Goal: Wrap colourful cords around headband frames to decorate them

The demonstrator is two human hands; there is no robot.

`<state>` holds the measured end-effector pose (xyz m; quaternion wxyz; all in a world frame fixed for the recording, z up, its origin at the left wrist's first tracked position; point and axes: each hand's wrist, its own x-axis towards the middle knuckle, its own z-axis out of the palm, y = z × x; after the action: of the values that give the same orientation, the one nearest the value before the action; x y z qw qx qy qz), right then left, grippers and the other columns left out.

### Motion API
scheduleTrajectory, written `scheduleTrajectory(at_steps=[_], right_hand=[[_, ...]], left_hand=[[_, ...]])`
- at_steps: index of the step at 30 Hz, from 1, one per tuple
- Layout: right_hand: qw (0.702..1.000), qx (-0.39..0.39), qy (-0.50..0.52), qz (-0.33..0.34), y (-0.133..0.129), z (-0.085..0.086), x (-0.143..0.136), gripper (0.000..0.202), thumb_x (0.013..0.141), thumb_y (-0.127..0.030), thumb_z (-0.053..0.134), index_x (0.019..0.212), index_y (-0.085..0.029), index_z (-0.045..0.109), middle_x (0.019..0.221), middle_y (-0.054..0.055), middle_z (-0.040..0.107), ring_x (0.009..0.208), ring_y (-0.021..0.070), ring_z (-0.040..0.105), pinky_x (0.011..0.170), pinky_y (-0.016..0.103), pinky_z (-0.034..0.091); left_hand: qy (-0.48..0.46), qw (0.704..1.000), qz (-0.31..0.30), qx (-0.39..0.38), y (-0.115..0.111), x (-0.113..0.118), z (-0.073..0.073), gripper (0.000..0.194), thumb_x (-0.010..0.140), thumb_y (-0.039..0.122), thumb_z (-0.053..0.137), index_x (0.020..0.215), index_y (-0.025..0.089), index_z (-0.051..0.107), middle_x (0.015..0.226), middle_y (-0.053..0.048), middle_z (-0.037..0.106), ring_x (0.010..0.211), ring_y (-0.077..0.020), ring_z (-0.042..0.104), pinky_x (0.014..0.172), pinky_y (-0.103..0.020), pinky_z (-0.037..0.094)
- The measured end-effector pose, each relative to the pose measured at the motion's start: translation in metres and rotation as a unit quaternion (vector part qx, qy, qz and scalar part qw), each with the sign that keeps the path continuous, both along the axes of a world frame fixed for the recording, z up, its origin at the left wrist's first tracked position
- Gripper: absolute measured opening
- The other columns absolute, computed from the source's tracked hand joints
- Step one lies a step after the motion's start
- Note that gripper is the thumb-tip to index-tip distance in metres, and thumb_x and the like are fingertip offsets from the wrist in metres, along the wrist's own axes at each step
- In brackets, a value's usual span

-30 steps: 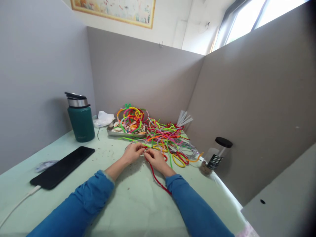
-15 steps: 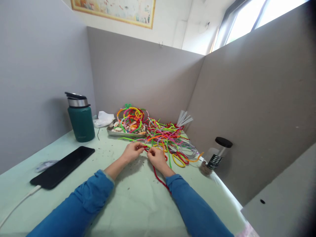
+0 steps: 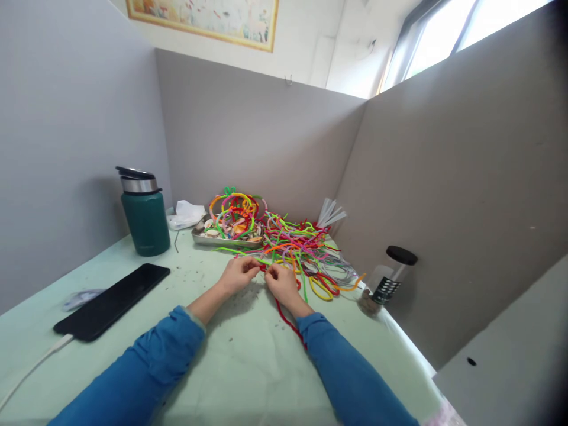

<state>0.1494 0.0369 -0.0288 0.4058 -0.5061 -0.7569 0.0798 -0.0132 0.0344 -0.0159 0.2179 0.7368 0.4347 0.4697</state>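
Both my hands meet over the middle of the table, fingertips nearly touching. My left hand (image 3: 240,274) pinches a red pipe cleaner (image 3: 262,268), a short bit of which shows between the hands. My right hand (image 3: 282,283) is closed on the same red piece from the other side. A red length (image 3: 288,322) hangs below my right hand and runs under the right sleeve; whether it joins the held bit is hidden. Just behind the hands lies a tangled heap of coloured pipe cleaners (image 3: 297,236).
A metal tray (image 3: 226,241) holds shells and bent pipe-cleaner loops. Left stand a green bottle (image 3: 146,222), white tissue (image 3: 189,212) and a black phone (image 3: 113,302) with its cable. A clear black-lidded jar (image 3: 390,278) is at the right edge. Grey partitions (image 3: 261,130) surround the table.
The hands stay in almost the same place. The red bit between the fingertips has shifted slightly and sits a little lower, spanning the gap between them.
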Motion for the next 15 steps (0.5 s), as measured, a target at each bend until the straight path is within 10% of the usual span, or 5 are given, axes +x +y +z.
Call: scheduleTrajectory(at_steps=[15], right_hand=[[1.0,0.002,0.012,-0.02,0.0007,0.0025,0.0002,0.019,0.076,-0.031,0.05,0.065,-0.018,0.059,0.057,-0.001,0.057,0.054,0.0115,0.049,0.051,0.021,0.03]], left_hand=[[0.043,0.998,-0.014,0.034,-0.0043,-0.0001,0.0022,0.017,0.074,0.026,0.054,0.073,0.014,0.066,0.062,0.001,0.061,0.056,-0.0082,0.048,0.054,-0.018,0.035]])
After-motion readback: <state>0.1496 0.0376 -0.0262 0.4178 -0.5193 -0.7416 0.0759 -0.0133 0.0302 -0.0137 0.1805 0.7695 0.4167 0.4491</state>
